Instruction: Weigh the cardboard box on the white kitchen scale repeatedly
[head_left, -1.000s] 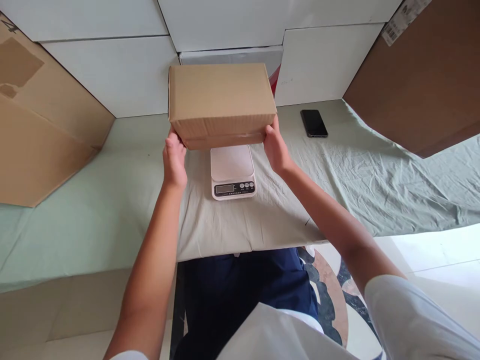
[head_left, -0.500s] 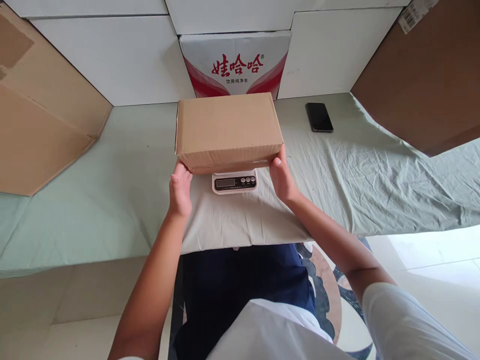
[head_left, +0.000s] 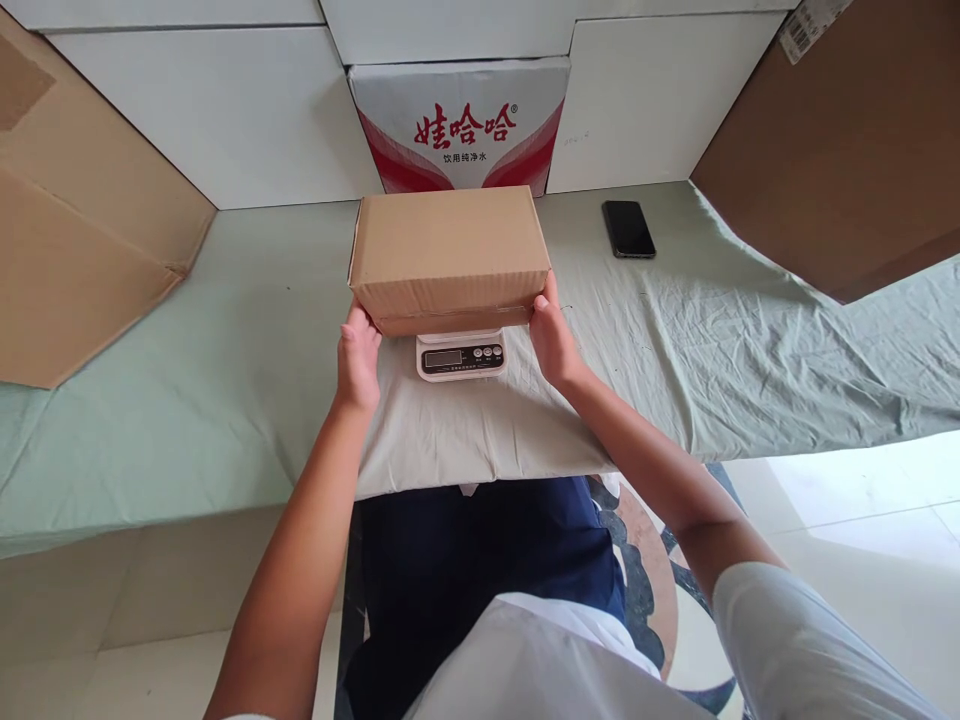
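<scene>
A closed brown cardboard box [head_left: 451,240] is held between my two hands, over a white kitchen scale [head_left: 462,372]. My left hand [head_left: 358,358] grips the box's near left corner, its fingers partly hidden beneath and behind it. At the near right corner, my right hand [head_left: 553,332] holds the box the same way, thumb against the front face. The scale's dark display and round buttons show in front of the box, while its platform is mostly covered. Whether the box rests fully on the platform I cannot tell.
A black phone [head_left: 628,229] lies on the pale green cloth [head_left: 255,400] to the right. Behind stands a white and red printed carton [head_left: 459,120] against white panels. Large cardboard pieces stand at left [head_left: 90,220] and right [head_left: 840,150]. The cloth's front edge is near my lap.
The box has tilted or lowered slightly over the scale, showing more of its front face. Both hands have moved with it and keep their hold. The whole view has shifted a little.
</scene>
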